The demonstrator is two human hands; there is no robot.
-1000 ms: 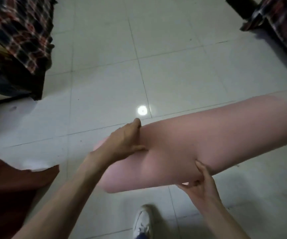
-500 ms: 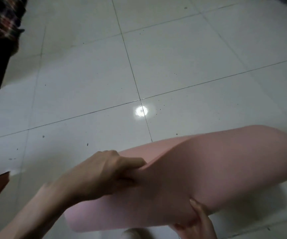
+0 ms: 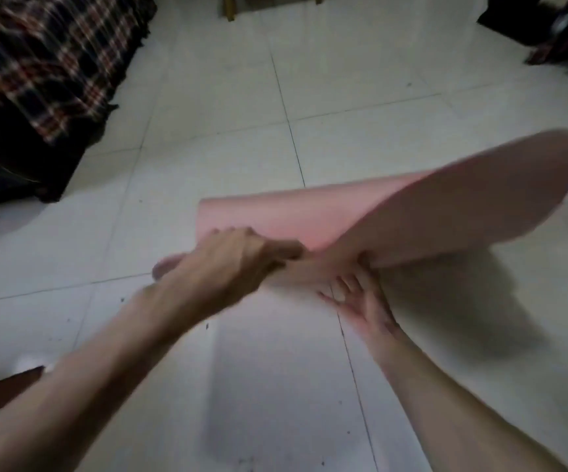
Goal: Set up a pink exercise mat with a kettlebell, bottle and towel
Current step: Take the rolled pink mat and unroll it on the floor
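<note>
- Head view: the pink mat point(image 3: 412, 212), a closed roll a second ago, now opens above the tiled floor point(image 3: 207, 114).
- Left hand point(image 3: 235, 257) clamps its loose edge; unrolling has begun.
- Right hand point(image 3: 357, 294), fingers spread, supports it underneath.

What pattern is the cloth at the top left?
Plaid: the cloth is dark with red and white checks, blurred, in the head view.

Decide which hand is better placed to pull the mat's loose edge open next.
Left. The left hand is closed on the pink mat at its loose edge; the right hand lies open-palmed beneath the roll, supporting it.
</note>
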